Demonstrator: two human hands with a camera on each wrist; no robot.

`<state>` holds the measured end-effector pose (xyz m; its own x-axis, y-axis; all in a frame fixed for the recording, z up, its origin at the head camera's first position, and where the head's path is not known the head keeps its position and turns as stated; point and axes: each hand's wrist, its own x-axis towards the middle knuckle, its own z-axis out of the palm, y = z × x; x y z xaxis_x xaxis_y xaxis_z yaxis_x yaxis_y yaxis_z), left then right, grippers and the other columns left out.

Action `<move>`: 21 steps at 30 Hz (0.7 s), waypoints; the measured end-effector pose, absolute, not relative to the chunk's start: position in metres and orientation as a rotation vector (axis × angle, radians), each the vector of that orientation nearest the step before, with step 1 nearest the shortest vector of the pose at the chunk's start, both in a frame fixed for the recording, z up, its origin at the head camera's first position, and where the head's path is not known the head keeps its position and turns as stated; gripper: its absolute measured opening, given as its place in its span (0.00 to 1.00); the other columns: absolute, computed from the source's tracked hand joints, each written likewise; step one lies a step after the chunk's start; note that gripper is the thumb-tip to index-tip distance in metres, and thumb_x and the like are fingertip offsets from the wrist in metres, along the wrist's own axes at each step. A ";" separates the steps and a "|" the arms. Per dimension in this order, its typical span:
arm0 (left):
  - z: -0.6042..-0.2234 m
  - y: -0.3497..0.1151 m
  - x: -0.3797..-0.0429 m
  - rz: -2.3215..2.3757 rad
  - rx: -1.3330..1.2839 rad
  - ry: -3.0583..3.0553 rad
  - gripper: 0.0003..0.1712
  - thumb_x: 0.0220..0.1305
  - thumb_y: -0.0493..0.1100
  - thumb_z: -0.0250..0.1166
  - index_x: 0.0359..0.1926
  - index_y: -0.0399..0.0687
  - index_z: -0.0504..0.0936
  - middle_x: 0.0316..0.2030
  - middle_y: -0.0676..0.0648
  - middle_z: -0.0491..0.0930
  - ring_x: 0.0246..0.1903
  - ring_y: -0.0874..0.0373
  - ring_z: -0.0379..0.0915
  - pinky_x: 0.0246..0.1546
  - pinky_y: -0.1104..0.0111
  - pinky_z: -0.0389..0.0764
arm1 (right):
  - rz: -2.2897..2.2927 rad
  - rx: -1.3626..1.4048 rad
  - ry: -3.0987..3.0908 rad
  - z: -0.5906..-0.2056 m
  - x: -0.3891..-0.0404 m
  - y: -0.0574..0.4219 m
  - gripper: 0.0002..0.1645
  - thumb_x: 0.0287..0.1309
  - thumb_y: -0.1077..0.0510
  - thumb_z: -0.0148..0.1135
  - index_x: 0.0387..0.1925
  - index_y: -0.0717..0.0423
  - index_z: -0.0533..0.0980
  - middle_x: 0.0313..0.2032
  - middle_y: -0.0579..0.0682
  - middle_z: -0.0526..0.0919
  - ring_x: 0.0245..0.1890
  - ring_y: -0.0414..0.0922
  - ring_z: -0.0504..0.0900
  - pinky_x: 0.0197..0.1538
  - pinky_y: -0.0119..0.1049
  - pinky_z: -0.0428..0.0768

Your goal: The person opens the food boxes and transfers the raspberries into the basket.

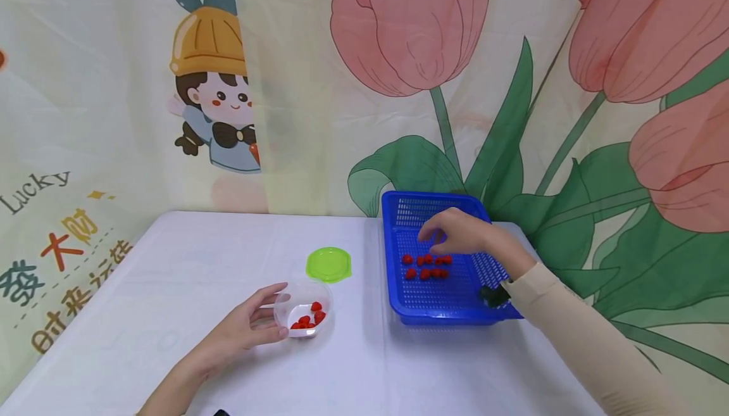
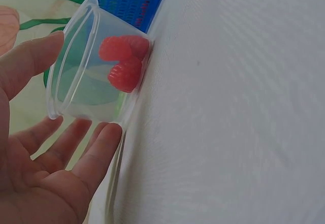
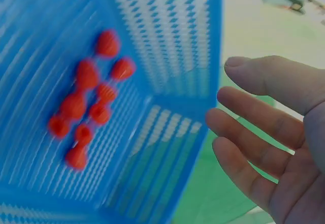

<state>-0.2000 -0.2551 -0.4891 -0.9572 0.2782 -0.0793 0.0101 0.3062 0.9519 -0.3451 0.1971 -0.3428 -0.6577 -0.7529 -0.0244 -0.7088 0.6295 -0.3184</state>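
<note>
A clear plastic cup [image 1: 293, 305] with several red raspberries [image 1: 319, 316] in its bottom stands on the white table. My left hand [image 1: 245, 324] holds it from the left, with thumb and fingers on opposite sides in the left wrist view. My right hand [image 1: 458, 232] hovers over the blue basket [image 1: 444, 313], its fingers loosely bent and nothing between them. Beneath it, more raspberries [image 1: 424, 273] lie in two rough rows on the basket floor. In the right wrist view these berries [image 3: 73, 106] are slightly blurred and apart from the fingers.
A bright green lid [image 1: 328, 265] lies flat on the table [image 1: 228, 251] behind the cup, left of the basket. A printed curtain [image 1: 296, 87] with tulips hangs at the table's back edge. A dark device [image 1: 494, 296] shows by the right wrist.
</note>
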 end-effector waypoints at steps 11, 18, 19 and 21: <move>-0.492 -0.258 -0.199 1.707 0.267 2.353 0.49 0.66 0.45 0.77 0.82 0.56 0.61 0.75 0.40 0.68 0.71 0.39 0.68 0.58 0.77 0.77 | -0.569 -1.335 2.693 -0.332 -0.306 0.130 0.20 0.64 0.61 0.75 0.57 0.54 0.86 0.53 0.48 0.89 0.50 0.47 0.88 0.52 0.34 0.85; -0.492 -0.258 -0.200 1.728 0.282 2.334 0.50 0.65 0.44 0.77 0.82 0.55 0.60 0.75 0.39 0.67 0.71 0.40 0.69 0.58 0.77 0.77 | -0.612 -1.341 2.579 -0.344 -0.291 0.078 0.21 0.65 0.61 0.75 0.59 0.51 0.85 0.54 0.45 0.89 0.50 0.41 0.86 0.52 0.30 0.84; -0.492 -0.258 -0.200 1.734 0.287 2.330 0.50 0.65 0.44 0.77 0.82 0.54 0.60 0.75 0.39 0.67 0.71 0.41 0.69 0.58 0.77 0.77 | -0.608 -1.356 2.559 -0.347 -0.290 0.071 0.21 0.65 0.61 0.75 0.59 0.51 0.85 0.54 0.45 0.89 0.50 0.41 0.86 0.52 0.30 0.84; -0.492 -0.258 -0.201 1.742 0.293 2.323 0.51 0.65 0.44 0.77 0.82 0.53 0.60 0.75 0.39 0.67 0.70 0.41 0.70 0.58 0.77 0.77 | -0.608 -1.386 2.513 -0.352 -0.289 0.058 0.22 0.64 0.62 0.75 0.59 0.52 0.85 0.55 0.46 0.88 0.51 0.42 0.86 0.53 0.30 0.84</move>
